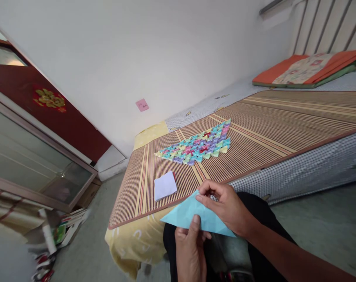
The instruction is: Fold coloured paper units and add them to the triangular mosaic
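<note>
A light-blue sheet of paper [180,213], folded into a triangle, is held up over my lap in front of the bed's edge. Its long edge faces me and one point reaches out to the left. My left hand [192,243] grips the lower edge, thumb on top and fingers beneath. At the upper corner, my right hand [220,201] pinches the paper between thumb and index finger. Beyond it on the mat lies a stack of pale lilac paper squares [165,186]. Farther back are several rows of small folded paper pieces [195,147] in many colours.
A striped bamboo mat [254,129] covers the bed, with an orange folded quilt [310,70] at the far right. A pink note [142,105] is stuck to the white wall. To the left stand a glass-panelled cabinet door [28,145] and clutter on the floor.
</note>
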Available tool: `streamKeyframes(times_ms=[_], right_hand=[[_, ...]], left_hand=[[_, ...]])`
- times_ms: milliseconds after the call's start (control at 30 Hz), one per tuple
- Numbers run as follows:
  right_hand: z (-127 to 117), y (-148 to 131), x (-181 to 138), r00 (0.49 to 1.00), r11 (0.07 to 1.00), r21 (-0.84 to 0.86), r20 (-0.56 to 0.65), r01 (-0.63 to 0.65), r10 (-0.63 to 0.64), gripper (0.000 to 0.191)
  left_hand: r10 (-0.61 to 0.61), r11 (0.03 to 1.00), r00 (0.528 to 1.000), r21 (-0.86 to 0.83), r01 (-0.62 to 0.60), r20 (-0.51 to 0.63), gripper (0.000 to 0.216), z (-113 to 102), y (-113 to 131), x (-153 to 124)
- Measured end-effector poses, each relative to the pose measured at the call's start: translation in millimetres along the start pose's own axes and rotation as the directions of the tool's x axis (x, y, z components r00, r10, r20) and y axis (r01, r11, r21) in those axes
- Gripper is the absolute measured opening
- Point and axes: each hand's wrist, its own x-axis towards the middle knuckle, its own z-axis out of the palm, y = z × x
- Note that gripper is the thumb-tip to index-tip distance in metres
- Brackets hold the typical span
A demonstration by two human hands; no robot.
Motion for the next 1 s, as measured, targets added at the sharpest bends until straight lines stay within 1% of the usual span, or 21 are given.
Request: streamKeyframes(times_ms=[67, 167, 233, 367, 467, 567, 700, 733, 767, 833, 933, 1000], right_hand=[[0, 0, -1, 1.000, 1.000, 0.009, -0.002, -0.002, 0.002, 0.016], [0, 0, -1, 1.000, 1.000, 0.024, -0.003, 0.006, -0.006, 0.017], [0, -1, -1, 1.000, 0.999, 0.038, -0.003, 0.013, -0.013, 0.017], [0, -2, -1, 1.000, 0.998, 0.064, 0.005, 0.008, -0.008, 0.018], [0, -4, -1, 1.000, 0.997, 0.077, 0.005, 0.002, -0.002, 0.019], [0, -7, -2, 1.000, 0.997, 0.078, -0.006, 0.001, 0.000, 0.020], [1, -9, -2, 0.999, 0.994, 0.104, -0.030, -0.031, 0.034, 0.014], [1, -9, -2, 0.998, 0.992, 0.120, -0.036, -0.044, 0.049, 0.015], [1, -9, -1, 0.997, 0.989, 0.138, -0.038, -0.058, 0.064, 0.019], [0, -7, 0, 0.996, 0.984, 0.158, -0.006, -0.086, 0.088, 0.028], [-3, -3, 0, 0.991, 0.988, 0.114, 0.087, -0.107, 0.097, 0.022], [-5, -1, -2, 0.989, 0.992, 0.087, 0.123, -0.092, 0.081, 0.023]], left_hand=[[-0.009, 0.999, 1.000, -0.042, 0.009, -0.014, 0.028, 5, 2, -1], [0.026, 0.997, 0.999, -0.066, -0.029, -0.045, 0.030, 11, 5, -3], [0.046, 0.996, 0.997, -0.069, -0.051, -0.067, 0.035, 13, 6, -3], [0.081, 0.996, 0.991, -0.028, -0.084, -0.107, 0.043, 14, 5, -3], [0.132, 0.991, 0.983, 0.007, -0.132, -0.129, 0.047, 16, 5, -4], [0.165, 0.986, 0.970, 0.028, -0.163, -0.179, 0.046, 21, 7, -5], [0.143, 0.990, 0.963, 0.030, -0.140, -0.229, 0.042, 27, 11, -5], [0.134, 0.991, 0.965, 0.017, -0.133, -0.228, 0.042, 27, 12, -5], [0.123, 0.992, 0.967, 0.003, -0.125, -0.222, 0.041, 27, 11, -5], [0.108, 0.993, 0.973, -0.023, -0.115, -0.206, 0.041, 27, 11, -4], [0.096, 0.994, 0.977, -0.033, -0.104, -0.190, 0.040, 27, 9, -5], [0.095, 0.994, 0.979, -0.027, -0.101, -0.181, 0.042, 27, 8, -5]])
